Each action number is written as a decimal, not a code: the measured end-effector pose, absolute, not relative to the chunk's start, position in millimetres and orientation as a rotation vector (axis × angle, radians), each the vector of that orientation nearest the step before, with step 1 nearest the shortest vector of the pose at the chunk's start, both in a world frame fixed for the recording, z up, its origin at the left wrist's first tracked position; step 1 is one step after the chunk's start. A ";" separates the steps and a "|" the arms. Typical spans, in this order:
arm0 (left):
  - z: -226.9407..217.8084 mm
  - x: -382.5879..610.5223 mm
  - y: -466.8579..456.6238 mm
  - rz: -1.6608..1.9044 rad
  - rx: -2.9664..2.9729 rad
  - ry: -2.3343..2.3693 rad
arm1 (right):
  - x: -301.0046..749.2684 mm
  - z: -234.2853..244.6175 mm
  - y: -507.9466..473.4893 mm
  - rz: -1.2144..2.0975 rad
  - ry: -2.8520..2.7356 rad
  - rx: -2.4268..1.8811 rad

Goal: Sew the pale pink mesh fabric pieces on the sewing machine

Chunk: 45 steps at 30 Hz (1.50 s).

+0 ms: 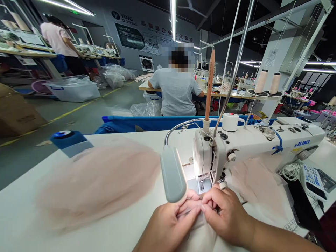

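Note:
Right in front of the presser foot of a white sewing machine [241,140], both my hands pinch the same sheer pale fabric [201,232]. My left hand [174,218] has its thumb and fingers closed on the cloth. My right hand [225,213] grips it just beside, thumbs nearly touching. The cloth's edge between the fingertips is mostly hidden. A grey-green lamp head [173,175] on a bendy neck hangs over my left fingers. Sheer pink fabric [105,178] is spread on the table to the left, and more pink fabric [259,185] lies under the machine's arm.
A blue thread cone [67,140] lies at the table's left edge. At right are a black phone-like slab [301,201], a white boxed device [313,182] and a coiled cable [291,170]. A pencil-like rod [210,84] stands on the machine. Ahead sits a co-worker [178,91].

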State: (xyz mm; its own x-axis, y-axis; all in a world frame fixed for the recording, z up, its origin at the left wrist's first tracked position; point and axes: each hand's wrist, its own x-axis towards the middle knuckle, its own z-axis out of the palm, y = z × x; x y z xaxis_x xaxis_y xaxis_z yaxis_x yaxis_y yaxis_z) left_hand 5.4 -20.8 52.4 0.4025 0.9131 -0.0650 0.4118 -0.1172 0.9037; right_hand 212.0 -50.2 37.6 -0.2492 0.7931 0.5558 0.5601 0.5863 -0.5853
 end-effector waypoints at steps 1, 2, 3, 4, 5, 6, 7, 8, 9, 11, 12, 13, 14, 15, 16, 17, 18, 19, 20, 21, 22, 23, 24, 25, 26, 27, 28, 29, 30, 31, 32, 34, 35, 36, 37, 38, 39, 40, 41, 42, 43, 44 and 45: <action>53.6 6.0 -20.4 0.672 1.715 1.155 | 212.0 38.0 -50.2 0.332 -1.937 -1.079; 54.5 6.7 -19.8 0.670 1.722 1.141 | 212.1 38.4 -50.2 0.332 -1.933 -1.076; 54.7 7.3 -19.1 0.664 1.734 1.127 | 212.4 38.9 -50.3 0.339 -1.931 -1.076; 54.2 7.7 -18.4 0.652 1.741 1.110 | 212.8 39.4 -50.2 0.354 -1.930 -1.078; 53.0 7.8 -17.8 0.639 1.740 1.090 | 213.4 39.9 -50.2 0.375 -1.929 -1.077; 51.5 7.7 -17.4 0.630 1.730 1.068 | 214.0 40.5 -50.1 0.404 -1.925 -1.078; 50.1 7.4 -17.1 0.624 1.716 1.049 | 214.6 41.1 -50.1 0.443 -1.920 -1.077; 49.2 6.9 -17.1 0.615 1.701 1.034 | 215.1 41.7 -50.0 0.492 -1.911 -1.080; 49.2 6.4 -17.2 0.604 1.688 1.030 | 215.5 42.5 -50.0 0.544 -1.898 -1.087; 51.8 5.9 -17.4 0.589 1.662 1.043 | 215.7 44.2 -50.2 0.645 -1.861 -1.110; 54.0 6.0 -17.4 0.584 1.648 1.052 | 215.5 45.2 -50.5 0.688 -1.842 -1.126; 56.0 6.4 -17.3 0.583 1.638 1.062 | 215.1 46.2 -50.8 0.723 -1.823 -1.145; 57.6 7.0 -17.2 0.581 1.632 1.069 | 214.8 47.2 -51.2 0.750 -1.807 -1.164; 58.1 7.5 -17.1 0.576 1.634 1.072 | 214.4 47.9 -51.6 0.770 -1.797 -1.181; 57.5 8.0 -17.0 0.568 1.642 1.071 | 214.0 48.2 -51.9 0.783 -1.791 -1.198; 55.7 8.4 -16.9 0.567 1.657 1.067 | 213.7 48.0 -52.0 0.785 -1.791 -1.211; 52.9 8.5 -16.6 0.579 1.684 1.066 | 213.4 47.2 -51.9 0.772 -1.798 -1.220; 49.5 8.6 -16.3 0.599 1.728 1.067 | 213.1 45.7 -51.4 0.739 -1.813 -1.226; 45.6 8.6 -15.8 0.634 1.791 1.081 | 212.8 43.7 -50.5 0.692 -1.835 -1.232; 41.7 8.6 -15.1 0.670 1.879 1.104 | 212.4 41.2 -49.3 0.633 -1.862 -1.241; 37.9 8.7 -14.2 0.693 1.983 1.136 | 211.8 38.5 -47.9 0.566 -1.893 -1.255; 34.3 8.7 -13.3 0.703 2.094 1.172 | 211.1 35.9 -46.2 0.494 -1.925 -1.275; 31.0 8.7 -12.4 0.707 2.200 1.208 | 210.4 33.5 -44.6 0.423 -1.955 -1.302; 27.9 8.6 -11.6 0.726 2.293 1.243 | 209.5 31.5 -43.0 0.357 -1.981 -1.332; 25.3 8.5 -11.0 0.776 2.373 1.268 | 208.7 29.9 -41.6 0.298 -2.001 -1.362; 23.3 8.3 -10.7 0.848 2.441 1.278 | 208.0 28.8 -40.5 0.249 -2.015 -1.390; 21.9 8.1 -10.6 0.943 2.504 1.273 | 207.5 28.1 -39.6 0.216 -2.025 -1.410; 21.3 7.9 -10.5 1.016 2.580 1.230 | 207.4 27.6 -39.0 0.196 -2.031 -1.422; 21.4 7.8 -10.5 1.059 2.670 1.159 | 207.6 27.3 -38.7 0.185 -2.037 -1.430; 22.2 7.8 -10.3 1.073 2.766 1.064 | 208.3 27.2 -38.4 0.177 -2.046 -1.432; 23.4 7.7 -10.1 1.063 2.857 0.966 | 209.5 27.0 -38.4 0.168 -2.063 -1.427; 26.3 7.6 -9.5 1.051 2.974 0.833 | 213.0 26.8 -38.4 0.142 -2.123 -1.390; 27.8 7.4 -9.1 1.061 2.992 0.812 | 215.2 26.7 -38.5 0.128 -2.161 -1.359; 29.2 7.2 -8.7 1.072 2.993 0.811 | 217.5 26.5 -38.7 0.116 -2.197 -1.323; 30.6 6.9 -8.2 1.074 2.992 0.808 | 219.8 26.4 -38.9 0.104 -2.227 -1.288; 32.0 6.6 -7.6 1.079 2.992 0.801 | 221.8 26.2 -39.1 0.091 -2.248 -1.264; 33.4 6.3 -6.8 1.092 2.995 0.783 | 223.6 26.0 -39.3 0.076 -2.262 -1.250; 34.9 6.0 -5.7 1.103 3.002 0.770 | 224.9 25.7 -39.4 0.055 -2.268 -1.246; 36.3 5.8 -4.4 1.112 3.008 0.764 | 225.8 25.4 -39.4 0.028 -2.269 -1.247; 37.5 5.5 -3.0 1.121 3.008 0.763 | 226.3 25.2 -39.3 -0.007 -2.261 -1.253; 38.2 5.4 -1.5 1.128 3.002 0.764 | 226.4 25.0 -39.1 -0.043 -2.248 -1.260; 38.2 5.3 0.1 1.124 2.992 0.761 | 226.2 24.9 -38.8 -0.076 -2.234 -1.266; 37.3 5.4 1.6 1.120 2.977 0.761 | 225.9 24.9 -38.4 -0.106 -2.217 -1.268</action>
